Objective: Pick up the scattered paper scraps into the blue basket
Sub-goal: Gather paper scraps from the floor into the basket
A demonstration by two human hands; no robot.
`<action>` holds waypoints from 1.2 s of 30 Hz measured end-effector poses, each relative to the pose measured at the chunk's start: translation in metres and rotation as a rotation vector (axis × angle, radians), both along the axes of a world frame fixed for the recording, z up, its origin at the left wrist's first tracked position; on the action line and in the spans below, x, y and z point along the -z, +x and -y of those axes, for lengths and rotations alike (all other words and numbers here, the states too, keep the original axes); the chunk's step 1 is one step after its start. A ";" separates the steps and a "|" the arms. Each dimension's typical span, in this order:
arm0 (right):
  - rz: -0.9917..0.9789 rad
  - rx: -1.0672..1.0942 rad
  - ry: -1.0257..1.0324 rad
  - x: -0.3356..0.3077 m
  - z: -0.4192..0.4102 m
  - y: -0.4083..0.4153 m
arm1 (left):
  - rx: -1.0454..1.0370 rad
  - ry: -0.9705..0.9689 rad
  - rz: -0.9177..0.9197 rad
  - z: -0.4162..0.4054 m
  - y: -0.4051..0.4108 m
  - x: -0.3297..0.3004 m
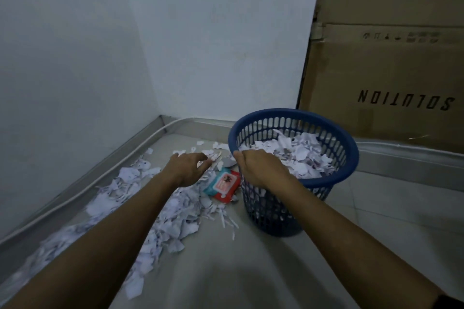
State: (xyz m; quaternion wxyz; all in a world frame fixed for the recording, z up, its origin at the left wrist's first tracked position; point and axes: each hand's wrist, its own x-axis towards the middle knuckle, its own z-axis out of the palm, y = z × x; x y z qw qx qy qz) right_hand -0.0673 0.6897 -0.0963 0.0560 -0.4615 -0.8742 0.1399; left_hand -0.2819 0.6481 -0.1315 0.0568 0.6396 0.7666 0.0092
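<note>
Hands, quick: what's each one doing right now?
Left hand: open, fingers spread over the scraps on the floor, holding nothing visible.
Right hand: grips the basket rim.

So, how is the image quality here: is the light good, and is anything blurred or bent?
Head view: dim, bluish light; a soft shadow on the floor at bottom centre; wide-angle bending tilts the cardboard box; the left hand looks slightly soft; no glare.

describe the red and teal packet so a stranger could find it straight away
Start at the blue basket on the floor. Just left of its base lies a flat wipes packet, among the white paper scraps. It is the only red and teal thing there.
</note>
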 end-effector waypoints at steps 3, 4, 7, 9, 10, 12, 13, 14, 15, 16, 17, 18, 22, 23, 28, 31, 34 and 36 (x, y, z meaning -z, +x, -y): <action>0.000 0.040 0.023 0.003 -0.004 -0.018 | -0.045 -0.061 0.037 0.010 -0.015 0.020; -0.016 0.067 0.013 0.000 -0.004 -0.021 | -0.052 -0.074 0.058 0.013 -0.018 0.026; -0.044 0.098 -0.062 -0.007 -0.007 -0.034 | -0.097 -0.080 0.157 0.025 -0.028 0.051; -0.014 0.072 -0.065 -0.008 -0.010 -0.041 | -0.137 -0.062 0.186 0.033 -0.037 0.067; 0.019 0.056 -0.046 -0.007 -0.013 -0.043 | -0.153 -0.064 0.191 0.035 -0.041 0.075; 0.030 0.063 -0.019 -0.002 -0.016 -0.046 | -0.171 -0.076 0.204 0.039 -0.049 0.091; 0.025 0.073 -0.019 0.000 -0.017 -0.045 | -0.175 -0.076 0.217 0.041 -0.052 0.099; 0.018 0.069 -0.012 0.003 -0.017 -0.045 | -0.182 -0.074 0.233 0.042 -0.058 0.108; 0.014 0.071 -0.001 0.003 -0.017 -0.042 | -0.191 -0.073 0.246 0.044 -0.061 0.116; 0.008 0.072 0.013 0.003 -0.016 -0.038 | -0.199 -0.082 0.253 0.045 -0.062 0.124; -0.001 0.078 0.016 0.004 -0.017 -0.037 | -0.211 -0.101 0.260 0.047 -0.065 0.134; -0.002 0.079 0.030 0.004 -0.017 -0.035 | -0.228 -0.119 0.262 0.049 -0.065 0.143; 0.006 0.056 0.022 0.004 -0.013 -0.032 | -0.245 -0.126 0.228 0.048 -0.067 0.170; 0.004 0.055 0.020 0.005 -0.013 -0.033 | -0.234 -0.129 0.234 0.044 -0.070 0.178; 0.017 0.042 0.037 0.007 -0.014 -0.038 | -0.211 -0.248 0.204 0.035 -0.074 0.206; 0.022 0.016 0.033 0.008 -0.016 -0.039 | -0.210 -0.144 0.020 0.041 -0.067 0.220; 0.022 0.007 0.040 0.010 -0.016 -0.038 | -0.156 -0.037 -0.029 0.044 -0.067 0.227; 0.024 0.013 0.045 0.010 -0.016 -0.038 | -0.144 -0.044 0.025 0.045 -0.068 0.223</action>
